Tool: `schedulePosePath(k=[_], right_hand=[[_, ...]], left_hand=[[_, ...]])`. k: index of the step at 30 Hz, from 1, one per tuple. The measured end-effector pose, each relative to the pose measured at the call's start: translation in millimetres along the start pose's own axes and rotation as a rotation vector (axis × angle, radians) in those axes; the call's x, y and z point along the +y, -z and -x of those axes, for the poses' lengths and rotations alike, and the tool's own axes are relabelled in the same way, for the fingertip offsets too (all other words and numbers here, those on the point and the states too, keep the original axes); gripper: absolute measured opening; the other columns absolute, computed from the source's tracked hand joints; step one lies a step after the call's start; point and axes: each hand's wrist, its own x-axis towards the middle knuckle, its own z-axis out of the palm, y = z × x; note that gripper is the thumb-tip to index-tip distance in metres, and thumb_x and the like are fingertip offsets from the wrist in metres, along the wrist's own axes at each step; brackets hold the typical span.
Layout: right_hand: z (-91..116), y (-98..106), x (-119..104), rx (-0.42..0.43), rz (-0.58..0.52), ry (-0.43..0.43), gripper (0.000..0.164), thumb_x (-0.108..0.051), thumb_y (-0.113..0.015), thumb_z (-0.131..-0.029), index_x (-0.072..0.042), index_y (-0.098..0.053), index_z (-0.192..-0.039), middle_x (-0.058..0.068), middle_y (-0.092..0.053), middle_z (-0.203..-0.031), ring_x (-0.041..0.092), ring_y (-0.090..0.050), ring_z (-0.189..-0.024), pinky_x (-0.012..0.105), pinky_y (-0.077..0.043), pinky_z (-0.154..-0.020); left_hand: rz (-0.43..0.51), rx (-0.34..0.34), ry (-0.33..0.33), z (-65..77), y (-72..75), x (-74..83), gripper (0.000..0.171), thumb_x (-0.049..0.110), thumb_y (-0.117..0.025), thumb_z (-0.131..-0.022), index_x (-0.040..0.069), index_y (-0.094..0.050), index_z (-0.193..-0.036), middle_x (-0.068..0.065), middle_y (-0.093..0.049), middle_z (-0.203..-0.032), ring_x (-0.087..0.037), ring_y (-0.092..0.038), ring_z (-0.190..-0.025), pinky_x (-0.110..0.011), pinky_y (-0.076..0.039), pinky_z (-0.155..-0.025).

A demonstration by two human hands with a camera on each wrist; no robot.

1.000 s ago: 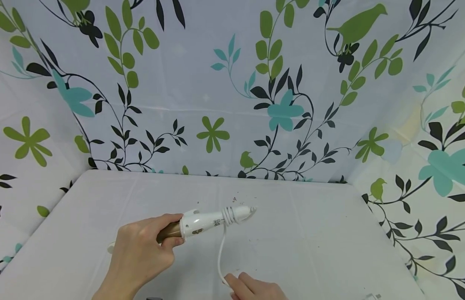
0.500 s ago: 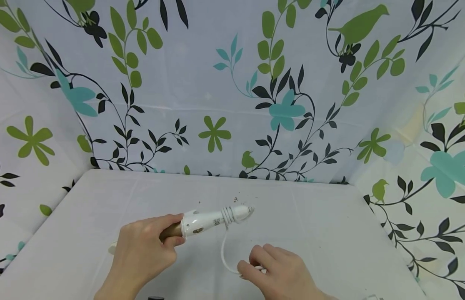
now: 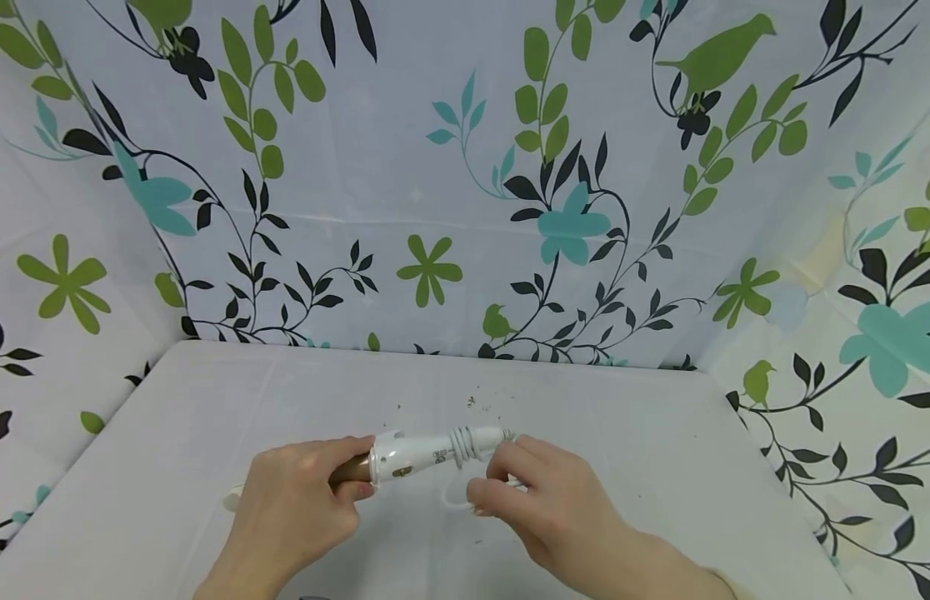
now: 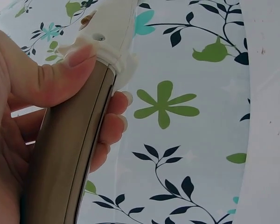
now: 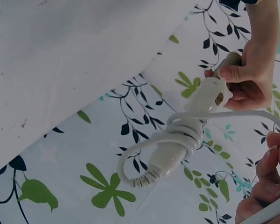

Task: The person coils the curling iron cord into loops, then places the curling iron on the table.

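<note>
A curling iron (image 3: 420, 455) with a white handle and a brown barrel is held above the white table, its handle end to the right. My left hand (image 3: 288, 496) grips the barrel near the handle; in the left wrist view the thumb lies along the barrel (image 4: 67, 154) and fingertips show on its far side. Several turns of the white power cord (image 5: 233, 113) wrap round the handle. My right hand (image 3: 558, 500) pinches the cord's free length, close to the tip of the handle. Part of that length is hidden behind the right fingers.
The white table (image 3: 675, 467) carries small dark specks (image 3: 472, 402) beyond the iron. A patterned curtain (image 3: 360, 167) with leaves and birds surrounds the back and sides. A dark thing barely shows at the bottom edge of the head view.
My right hand has moved up from the bottom edge to beside the handle, bringing the cord with it. The left hand keeps its grip, and the handle end has dipped slightly.
</note>
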Motion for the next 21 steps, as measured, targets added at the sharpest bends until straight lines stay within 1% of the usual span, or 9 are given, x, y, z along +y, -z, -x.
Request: schedulePosePath(k=[3,6,9,12,15,19,21], right_hand=[[-2,1,7,-0.014,-0.045,-0.043,0.017,-0.020,-0.053,-0.104,-0.016,-0.064,-0.091,-0.005,-0.050,-0.079,0.007,-0.043,-0.065,0.007,-0.034,-0.060],[-5,1,13,-0.037,-0.072,-0.087,0.012,-0.020,-0.057,-0.102,-0.015,-0.065,-0.095,-0.005,-0.052,-0.080,0.008,-0.043,-0.067,0.008,-0.035,-0.060],[-9,1,17,-0.039,-0.080,-0.130,0.014,-0.022,-0.056,-0.102,-0.014,-0.066,-0.095,-0.006,-0.052,-0.078,0.008,-0.042,-0.068,0.009,-0.036,-0.061],[-12,0,21,-0.020,-0.081,-0.170,0.020,-0.025,-0.054,-0.103,-0.013,-0.065,-0.093,-0.007,-0.051,-0.074,0.008,-0.041,-0.066,0.010,-0.035,-0.059],[-12,-1,24,-0.019,-0.100,-0.222,0.020,-0.028,-0.055,-0.102,-0.013,-0.064,-0.092,-0.008,-0.057,-0.074,0.007,-0.044,-0.066,0.010,-0.036,-0.059],[-11,-2,31,-0.035,-0.108,-0.304,0.025,-0.033,-0.056,-0.100,-0.013,-0.066,-0.089,-0.008,-0.062,-0.076,0.005,-0.046,-0.066,0.009,-0.037,-0.059],[-10,-2,35,-0.043,-0.106,-0.333,0.025,-0.033,-0.058,-0.099,-0.014,-0.066,-0.087,-0.008,-0.061,-0.074,0.004,-0.046,-0.065,0.009,-0.037,-0.058]], left_hand=[[0.000,-0.015,-0.011,0.1,0.3,-0.8,0.042,0.001,-0.089,-0.047,0.013,-0.079,-0.086,0.004,-0.075,-0.074,-0.009,-0.067,-0.057,-0.022,-0.048,-0.049],[0.000,-0.027,-0.026,0.1,0.7,-1.4,0.042,0.001,-0.088,-0.047,0.014,-0.079,-0.086,0.005,-0.075,-0.074,-0.008,-0.067,-0.058,-0.022,-0.050,-0.050],[0.003,-0.034,-0.042,0.3,0.7,-1.5,0.043,0.002,-0.088,-0.047,0.015,-0.080,-0.087,0.006,-0.075,-0.075,-0.008,-0.069,-0.061,-0.023,-0.053,-0.053],[0.007,-0.039,-0.050,0.8,0.8,-1.8,0.043,0.001,-0.088,-0.047,0.015,-0.080,-0.087,0.007,-0.075,-0.075,-0.006,-0.069,-0.062,-0.023,-0.053,-0.054],[0.013,-0.042,-0.063,1.1,0.9,-2.5,0.043,0.001,-0.086,-0.046,0.015,-0.080,-0.086,0.009,-0.075,-0.074,-0.004,-0.068,-0.061,-0.021,-0.051,-0.053],[0.065,-0.031,-0.092,0.6,0.7,-3.2,0.044,0.000,-0.086,-0.046,0.016,-0.080,-0.086,0.011,-0.075,-0.075,0.000,-0.066,-0.061,-0.018,-0.050,-0.053],[0.104,-0.029,-0.107,0.5,0.9,-3.2,0.045,-0.002,-0.086,-0.046,0.017,-0.080,-0.086,0.011,-0.075,-0.076,0.001,-0.065,-0.062,-0.017,-0.050,-0.054]])
